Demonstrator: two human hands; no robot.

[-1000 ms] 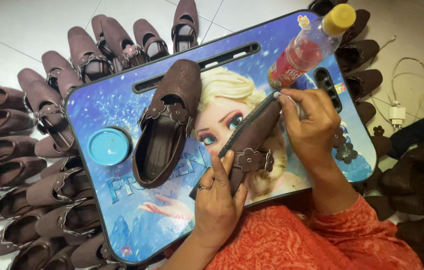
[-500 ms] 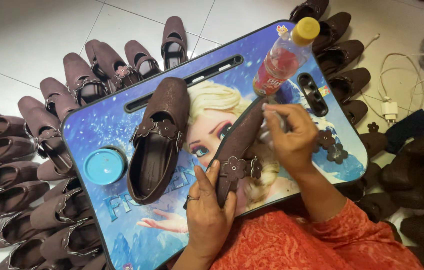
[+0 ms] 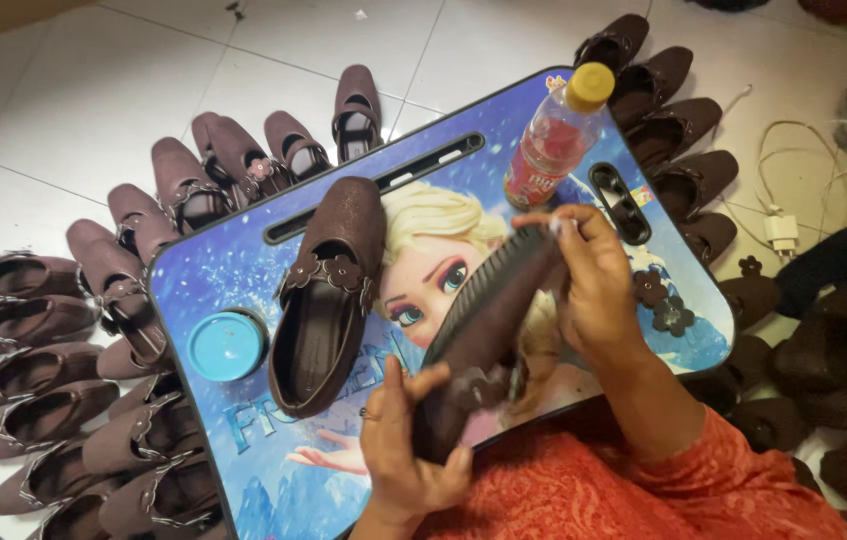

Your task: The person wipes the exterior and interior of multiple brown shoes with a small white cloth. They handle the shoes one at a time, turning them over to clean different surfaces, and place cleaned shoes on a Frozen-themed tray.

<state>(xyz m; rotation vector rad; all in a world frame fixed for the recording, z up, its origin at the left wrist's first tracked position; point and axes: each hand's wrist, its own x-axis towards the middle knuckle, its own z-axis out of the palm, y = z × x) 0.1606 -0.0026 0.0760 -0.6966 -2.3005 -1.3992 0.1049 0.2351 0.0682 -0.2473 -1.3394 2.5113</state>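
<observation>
Head view: I look down on a blue printed lap tray [image 3: 244, 280] serving as my worktop, set on a white tiled floor [image 3: 64, 90].
Left hand: my left hand [image 3: 409, 450] is closed around the heel end of a brown shoe [image 3: 489, 325], thumb over the top, fingers wrapped beneath.
Right hand: my right hand [image 3: 594, 285] is closed on the toe end of the same shoe, fingertips [image 3: 544, 222] pressing at its tip.
Shoe in hand: held up off the tray between both hands, turned so the ribbed sole faces the camera; a flower trim shows near my left thumb.
Second shoe: a matching brown shoe [image 3: 329, 295] lies flat on the tray, opening up, well apart from my hands.
On the tray: a round blue lid [image 3: 227, 345] near the left edge, a small bottle with a yellow cap [image 3: 556, 135] lying at the far edge, and loose flower trims [image 3: 666, 305] just beside my right wrist.
Around the tray: rows of brown shoes [image 3: 54, 400] on the floor to the left and more shoes [image 3: 684, 130] to the right.
Unclear: whether my right hand also holds a small tool; I cannot tell.
Risk: as I judge it, the hold at the toe is only fingertips, so a twist could drop the shoe onto the tray; my right forearm could sweep the loose trims off the edge; a nudge could roll the bottle.
</observation>
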